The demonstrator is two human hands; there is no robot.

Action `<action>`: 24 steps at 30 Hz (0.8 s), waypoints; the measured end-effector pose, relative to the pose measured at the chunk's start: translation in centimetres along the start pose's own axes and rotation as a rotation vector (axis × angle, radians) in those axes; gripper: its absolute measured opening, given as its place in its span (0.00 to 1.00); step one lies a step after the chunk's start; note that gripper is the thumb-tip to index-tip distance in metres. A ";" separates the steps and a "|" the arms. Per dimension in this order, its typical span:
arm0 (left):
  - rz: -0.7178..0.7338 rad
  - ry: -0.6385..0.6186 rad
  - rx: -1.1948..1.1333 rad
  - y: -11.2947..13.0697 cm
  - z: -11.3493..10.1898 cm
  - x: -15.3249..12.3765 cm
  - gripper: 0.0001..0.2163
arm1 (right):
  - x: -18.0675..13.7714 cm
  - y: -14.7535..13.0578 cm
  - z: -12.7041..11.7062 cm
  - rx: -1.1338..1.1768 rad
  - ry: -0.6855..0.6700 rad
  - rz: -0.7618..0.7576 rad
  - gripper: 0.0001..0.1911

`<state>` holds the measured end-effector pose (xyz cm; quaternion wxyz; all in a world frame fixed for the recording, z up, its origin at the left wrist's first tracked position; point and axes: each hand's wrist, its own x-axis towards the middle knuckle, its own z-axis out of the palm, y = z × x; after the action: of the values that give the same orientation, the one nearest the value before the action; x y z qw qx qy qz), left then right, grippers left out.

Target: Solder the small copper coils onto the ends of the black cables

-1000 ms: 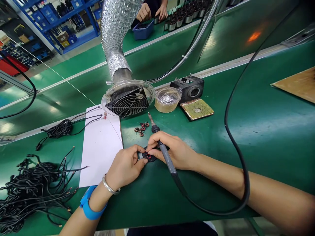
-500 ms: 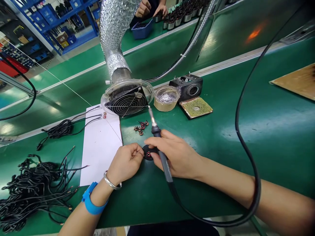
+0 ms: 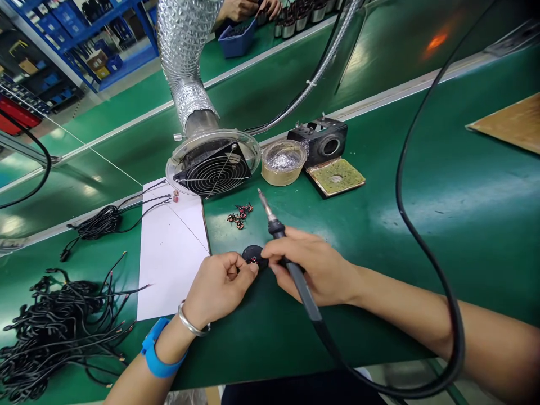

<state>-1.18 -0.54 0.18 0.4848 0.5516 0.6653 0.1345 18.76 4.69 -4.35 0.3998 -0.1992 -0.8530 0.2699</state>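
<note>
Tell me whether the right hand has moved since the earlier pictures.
Yes, the right hand has moved rightward and slightly down the picture, judged against the fan.

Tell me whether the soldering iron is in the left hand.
No, the right hand has the soldering iron in its grasp.

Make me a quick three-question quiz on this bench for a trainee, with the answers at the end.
1. Which hand holds the iron?
2. True or false: the iron is clear of the sponge.
3. The left hand is nearest to which of these: A) cable pile, B) black disc, C) fan?

Key: 1. The right hand. 2. True. 3. B.
</note>
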 end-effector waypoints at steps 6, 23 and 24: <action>-0.006 -0.079 -0.177 -0.6 0.1 0.4 0.10 | 0.4 0.4 0.3 0.044 0.079 0.068 0.12; 0.092 0.154 0.265 -1.2 -1.8 -1.2 0.13 | 2.2 0.6 -0.2 -0.052 0.058 -0.048 0.13; 0.103 0.199 0.276 -1.2 -1.8 -1.1 0.13 | 2.0 0.8 -0.3 0.018 0.068 -0.001 0.14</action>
<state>-3.47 -1.31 0.77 0.3290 0.6303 0.6928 0.1206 17.91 6.51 -3.55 0.4304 -0.2041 -0.8366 0.2706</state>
